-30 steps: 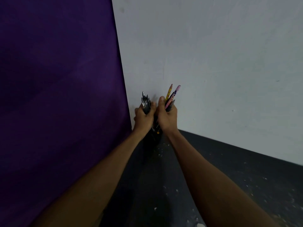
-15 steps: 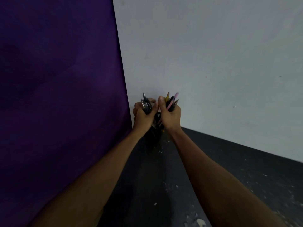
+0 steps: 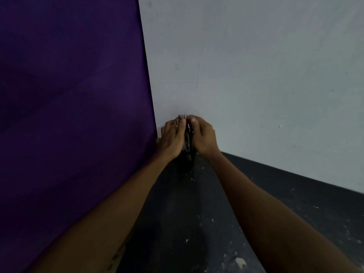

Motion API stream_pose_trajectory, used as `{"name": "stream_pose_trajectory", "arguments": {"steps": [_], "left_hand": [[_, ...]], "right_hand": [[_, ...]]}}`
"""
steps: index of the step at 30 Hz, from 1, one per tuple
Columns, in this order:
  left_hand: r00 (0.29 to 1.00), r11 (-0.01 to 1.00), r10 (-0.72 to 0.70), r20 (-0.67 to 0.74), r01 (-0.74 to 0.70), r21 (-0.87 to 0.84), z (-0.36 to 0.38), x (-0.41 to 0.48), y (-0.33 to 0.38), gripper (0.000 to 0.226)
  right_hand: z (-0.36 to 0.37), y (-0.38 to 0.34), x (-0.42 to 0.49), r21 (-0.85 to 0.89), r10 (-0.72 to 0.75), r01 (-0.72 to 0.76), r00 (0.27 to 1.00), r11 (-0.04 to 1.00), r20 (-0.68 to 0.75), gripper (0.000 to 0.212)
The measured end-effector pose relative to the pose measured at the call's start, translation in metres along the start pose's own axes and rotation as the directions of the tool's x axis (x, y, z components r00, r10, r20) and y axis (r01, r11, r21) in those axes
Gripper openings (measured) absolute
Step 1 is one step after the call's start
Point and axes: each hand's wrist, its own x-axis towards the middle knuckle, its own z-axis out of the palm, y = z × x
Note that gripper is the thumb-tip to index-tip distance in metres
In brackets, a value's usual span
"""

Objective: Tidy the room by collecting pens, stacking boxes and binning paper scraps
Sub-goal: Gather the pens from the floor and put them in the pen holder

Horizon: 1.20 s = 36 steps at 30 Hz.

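A bunch of pens (image 3: 187, 138) stands upright between my two hands, in the corner where the purple curtain meets the pale wall. My left hand (image 3: 172, 135) is closed around the left side of the bunch, with a few metal tips showing above its fingers. My right hand (image 3: 202, 134) is closed over the right side and covers the tops there. The lower ends of the pens reach down to a dark shape (image 3: 186, 161) on the floor; I cannot tell what it is.
A purple curtain (image 3: 69, 115) fills the left. A pale wall (image 3: 256, 75) runs behind and to the right. The dark floor (image 3: 187, 223) is speckled with small pale scraps, with one larger scrap (image 3: 240, 262) near the bottom edge.
Both hands have drawn together and lowered the pens. The yellow and pink pencil tips that stuck up above my right hand are now hidden under its fingers.
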Motion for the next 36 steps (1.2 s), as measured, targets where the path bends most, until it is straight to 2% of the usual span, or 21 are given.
{"name": "stream_pose_trajectory", "arguments": {"steps": [3,8,10,13,17,21,23,25,29,33,36], "left_hand": [[0.997,0.981,0.054,0.047,-0.062,0.182,-0.005,-0.001,-0.001,0.060],[0.990,0.966,0.090,0.112,-0.114,0.232,-0.011,-0.001,-0.007,0.059],[0.982,0.972,0.100,0.157,-0.130,0.196,-0.011,0.002,-0.008,0.060],[0.963,0.989,0.124,0.240,-0.139,0.048,-0.009,0.005,-0.011,0.057],[0.938,0.985,0.168,0.304,-0.173,-0.013,-0.012,0.010,-0.009,0.055],[0.929,0.984,0.168,0.329,-0.138,-0.115,-0.013,0.010,-0.004,0.075],[0.942,0.970,0.172,0.288,-0.110,-0.218,-0.010,0.005,-0.002,0.081],[0.950,0.946,0.164,0.265,-0.075,-0.316,-0.008,0.001,0.000,0.078],[0.957,0.886,0.123,0.262,0.014,-0.464,-0.007,-0.004,0.011,0.092],[0.970,0.829,0.059,0.236,0.083,-0.553,-0.004,-0.007,0.010,0.088],[0.967,0.820,0.027,0.252,0.123,-0.559,-0.004,-0.005,0.009,0.089]], "right_hand": [[-0.001,0.005,-0.003,-0.094,-0.034,0.039,0.998,0.995,0.047,0.027],[-0.004,0.007,-0.004,-0.191,0.011,0.008,0.995,0.982,0.094,0.038],[-0.006,0.007,-0.005,-0.200,-0.001,0.020,0.995,0.980,0.098,0.044],[-0.007,0.007,-0.006,-0.256,-0.043,0.072,0.992,0.964,0.118,0.051],[-0.009,0.010,-0.009,-0.382,-0.048,0.139,0.970,0.914,0.237,0.058],[-0.011,0.016,-0.011,-0.531,-0.094,0.213,0.966,0.820,0.243,0.055],[-0.010,0.015,-0.014,-0.453,-0.072,0.166,0.974,0.876,0.216,0.054],[-0.007,0.016,-0.017,-0.354,-0.014,0.074,0.986,0.932,0.169,0.057],[0.002,0.021,-0.022,-0.290,0.080,-0.061,0.995,0.955,0.054,0.056],[0.012,0.020,-0.024,-0.216,0.146,-0.165,0.984,0.962,-0.103,0.040],[0.019,0.017,-0.020,-0.213,0.126,-0.170,0.970,0.962,-0.207,0.036]]}}
